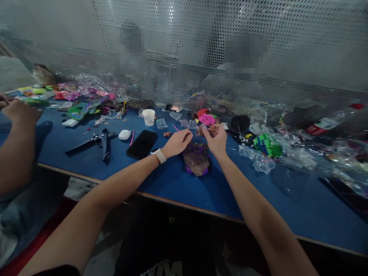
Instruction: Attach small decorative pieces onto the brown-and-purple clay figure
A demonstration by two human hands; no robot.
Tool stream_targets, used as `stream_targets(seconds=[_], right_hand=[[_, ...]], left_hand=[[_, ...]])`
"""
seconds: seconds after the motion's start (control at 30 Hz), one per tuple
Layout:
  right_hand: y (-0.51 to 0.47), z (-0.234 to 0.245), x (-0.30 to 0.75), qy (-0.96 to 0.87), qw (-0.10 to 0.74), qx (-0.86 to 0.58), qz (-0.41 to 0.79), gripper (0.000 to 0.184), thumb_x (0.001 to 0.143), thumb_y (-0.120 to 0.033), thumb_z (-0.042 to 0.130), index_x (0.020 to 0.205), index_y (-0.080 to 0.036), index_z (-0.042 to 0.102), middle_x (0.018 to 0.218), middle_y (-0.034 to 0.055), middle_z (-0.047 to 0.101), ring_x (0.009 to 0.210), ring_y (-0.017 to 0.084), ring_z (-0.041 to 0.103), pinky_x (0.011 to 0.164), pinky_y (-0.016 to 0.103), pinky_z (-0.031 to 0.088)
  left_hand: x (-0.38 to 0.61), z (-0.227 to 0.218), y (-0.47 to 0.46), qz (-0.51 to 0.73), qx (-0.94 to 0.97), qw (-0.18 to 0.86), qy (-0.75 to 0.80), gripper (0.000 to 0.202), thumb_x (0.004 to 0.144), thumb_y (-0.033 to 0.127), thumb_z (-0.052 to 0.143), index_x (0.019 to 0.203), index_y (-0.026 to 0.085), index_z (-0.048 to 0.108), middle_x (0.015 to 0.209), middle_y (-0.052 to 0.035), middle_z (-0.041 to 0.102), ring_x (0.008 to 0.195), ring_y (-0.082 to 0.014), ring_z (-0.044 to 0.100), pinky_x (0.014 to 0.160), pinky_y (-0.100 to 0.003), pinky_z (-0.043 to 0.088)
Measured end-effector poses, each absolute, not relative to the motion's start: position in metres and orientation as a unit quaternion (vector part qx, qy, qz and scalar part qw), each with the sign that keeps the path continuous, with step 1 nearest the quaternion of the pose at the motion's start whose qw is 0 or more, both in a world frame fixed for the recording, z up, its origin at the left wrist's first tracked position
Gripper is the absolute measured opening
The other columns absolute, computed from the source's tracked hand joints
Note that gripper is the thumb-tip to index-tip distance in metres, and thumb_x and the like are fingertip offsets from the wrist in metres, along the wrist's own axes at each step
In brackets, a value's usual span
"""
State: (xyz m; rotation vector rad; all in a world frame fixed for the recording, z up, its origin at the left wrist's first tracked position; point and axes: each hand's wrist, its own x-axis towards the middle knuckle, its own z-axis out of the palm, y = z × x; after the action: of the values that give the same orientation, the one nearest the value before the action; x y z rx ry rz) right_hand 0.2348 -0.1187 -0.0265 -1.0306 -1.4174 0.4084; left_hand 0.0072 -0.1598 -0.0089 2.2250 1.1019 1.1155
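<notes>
My left hand (178, 141), with a white band on its wrist, and my right hand (216, 138) hover close together over the blue table (172, 180). Both have their fingers curled in a pinch. Between them sits a small clear plastic bag (200, 130) with something dark inside; which fingers grip it is hard to make out. Just below my hands lies a brown and purple lump in plastic wrap (197, 158).
A black phone (142, 143), white cup (148, 117), black pliers-like tool (105, 142) and white oval piece (124, 134) lie to the left. Colourful pieces and plastic bags crowd the far edge before a perforated metal screen (201, 57). Another person's arm (14, 134) rests at far left.
</notes>
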Motion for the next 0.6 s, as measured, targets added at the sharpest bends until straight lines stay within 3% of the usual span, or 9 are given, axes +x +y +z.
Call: stream_targets(seconds=[0.07, 0.13, 0.2, 0.27, 0.43, 0.6], right_hand=[[-0.11, -0.034, 0.24, -0.601, 0.619, -0.478, 0.162, 0.063, 0.078, -0.071, 0.089, 0.109, -0.024, 0.06, 0.1, 0.0069, 0.076, 0.09, 0.027, 0.072, 0.085, 0.048, 0.065], [-0.112, -0.034, 0.245, -0.609, 0.607, -0.497, 0.119, 0.064, 0.081, -0.074, 0.084, 0.113, -0.022, 0.065, 0.115, 0.0128, 0.076, 0.105, 0.03, 0.071, 0.1, 0.057, 0.062], [-0.123, -0.026, 0.245, -0.63, 0.6, -0.485, 0.085, 0.058, 0.091, -0.072, 0.077, 0.117, -0.021, 0.069, 0.122, 0.0149, 0.076, 0.117, 0.033, 0.07, 0.11, 0.061, 0.058], [-0.139, -0.013, 0.238, -0.642, 0.612, -0.457, 0.074, 0.051, 0.097, -0.07, 0.075, 0.115, -0.022, 0.072, 0.121, 0.0141, 0.077, 0.122, 0.033, 0.07, 0.114, 0.06, 0.056], [-0.175, 0.008, 0.207, -0.692, 0.595, -0.343, 0.22, 0.051, 0.099, -0.074, 0.074, 0.114, -0.026, 0.067, 0.104, 0.0069, 0.076, 0.092, 0.026, 0.075, 0.084, 0.042, 0.067], [-0.195, 0.006, 0.191, -0.67, 0.611, -0.368, 0.205, 0.05, 0.094, -0.073, 0.08, 0.1, -0.028, 0.058, 0.086, 0.0007, 0.065, 0.074, 0.022, 0.065, 0.066, 0.038, 0.063]], left_hand=[[0.007, -0.008, -0.161, 0.359, 0.825, 0.162, 0.406, 0.02, 0.113, 0.027, 0.054, 0.114, 0.018, 0.071, 0.112, -0.0125, 0.08, 0.108, -0.0295, 0.076, 0.103, -0.045, 0.059], [0.009, -0.006, -0.166, 0.321, 0.852, 0.098, 0.401, 0.024, 0.11, 0.02, 0.055, 0.123, 0.015, 0.074, 0.134, -0.0163, 0.079, 0.131, -0.0331, 0.072, 0.118, -0.051, 0.055], [0.011, -0.003, -0.173, 0.301, 0.87, 0.026, 0.39, 0.036, 0.111, 0.018, 0.051, 0.138, 0.014, 0.074, 0.159, -0.0176, 0.069, 0.155, -0.0352, 0.059, 0.132, -0.057, 0.044], [0.015, 0.001, -0.181, 0.294, 0.876, -0.038, 0.38, 0.051, 0.111, 0.015, 0.045, 0.159, 0.012, 0.064, 0.177, -0.0169, 0.054, 0.171, -0.034, 0.041, 0.142, -0.061, 0.031], [0.026, 0.009, -0.201, 0.266, 0.888, -0.13, 0.353, 0.076, 0.107, 0.013, 0.046, 0.182, 0.013, 0.034, 0.191, -0.016, 0.029, 0.181, -0.0329, 0.017, 0.148, -0.066, 0.01], [0.03, 0.005, -0.208, 0.243, 0.889, -0.157, 0.355, 0.09, 0.106, 0.015, 0.05, 0.188, 0.025, 0.014, 0.193, -0.0109, 0.022, 0.181, -0.0356, 0.017, 0.147, -0.071, 0.009]])
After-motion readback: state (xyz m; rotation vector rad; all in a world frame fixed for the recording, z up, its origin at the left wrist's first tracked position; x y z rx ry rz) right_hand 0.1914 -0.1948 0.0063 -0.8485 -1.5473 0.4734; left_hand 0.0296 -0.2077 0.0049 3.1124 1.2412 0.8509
